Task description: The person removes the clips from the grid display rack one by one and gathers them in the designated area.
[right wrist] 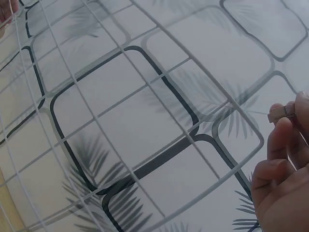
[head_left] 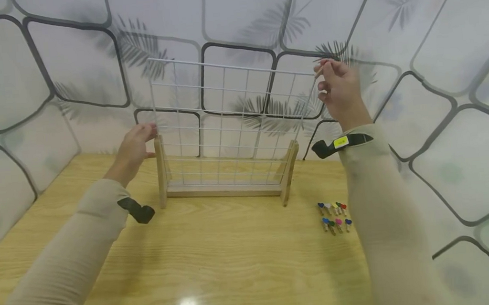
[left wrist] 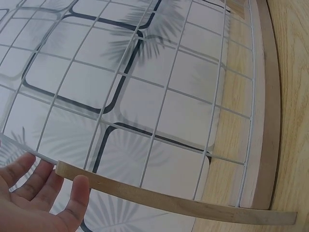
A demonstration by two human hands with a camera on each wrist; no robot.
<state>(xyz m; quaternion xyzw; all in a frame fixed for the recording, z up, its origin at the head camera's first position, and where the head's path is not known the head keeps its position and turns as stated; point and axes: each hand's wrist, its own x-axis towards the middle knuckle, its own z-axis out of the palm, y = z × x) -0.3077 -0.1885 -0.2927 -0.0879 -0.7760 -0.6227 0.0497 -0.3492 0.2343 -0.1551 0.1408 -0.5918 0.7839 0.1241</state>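
A white wire grid rack (head_left: 224,112) stands upright in a wooden base with two side posts. My left hand (head_left: 133,144) holds the rack's left edge, thumb against the wooden post (left wrist: 130,189) and fingertips at the wire beside its top end. At the rack's upper right corner, my right hand (head_left: 340,87) pinches a small wooden clothespin (right wrist: 281,113) between thumb and fingers. A bit of red shows at the fingertips in the head view. The clothespin is beside the grid's corner, apart from the wire in the right wrist view.
Several small clothespins with coloured hearts (head_left: 335,217) lie in two rows on the wooden table (head_left: 235,249), right of the rack. A wall covering with dark outlines and leaf prints (head_left: 242,14) rises behind the table and along its sides.
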